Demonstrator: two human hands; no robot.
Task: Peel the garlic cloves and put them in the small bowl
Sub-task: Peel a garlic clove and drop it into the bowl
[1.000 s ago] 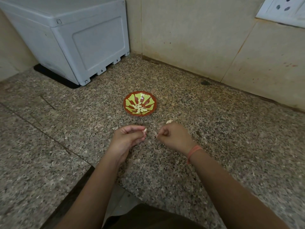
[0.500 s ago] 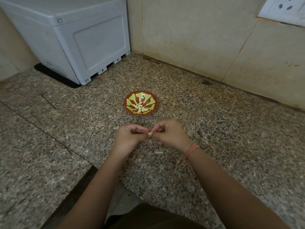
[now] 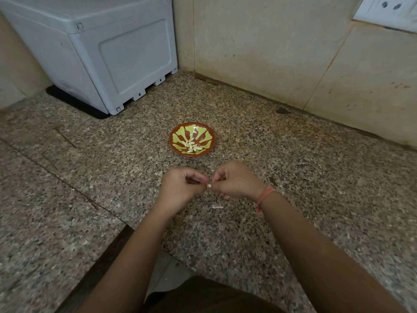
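1. Head view, looking down: shows the left hand [image 3: 180, 186] and right hand [image 3: 234, 181] close together at the centre of the frame, over a speckled granite counter [image 3: 293, 177].
2. Between them, one small pale garlic clove [image 3: 209, 185], pinched from the left by the left hand's curled fingers and thumb and from the right by the right hand's. Fingertips of the two hands almost meeting around it.
3. Too small to tell how much skin is on the clove.
4. Just above the hands in the frame and apart from them: small bowl [image 3: 171, 138], red-brown with a green pattern, sitting flat on the counter.
5. At the bottom of the bowl, a cluster of pale peeled cloves [image 3: 191, 146].
6. Just below the right hand, lying on the counter: a thin pale scrap of peel [image 3: 217, 207].
7. Around the right wrist: an orange band [image 3: 264, 196].
8. Upper left of the frame: a grey-white plastic box [image 3: 112, 53] standing on a black mat [image 3: 74, 101], set into the corner.
9. Upper right: beige wall tiles [image 3: 259, 53], with a white socket plate [image 3: 388, 10] at the top right corner.
10. Bottom centre, between the two forearms: dark cloth [image 3: 203, 297].
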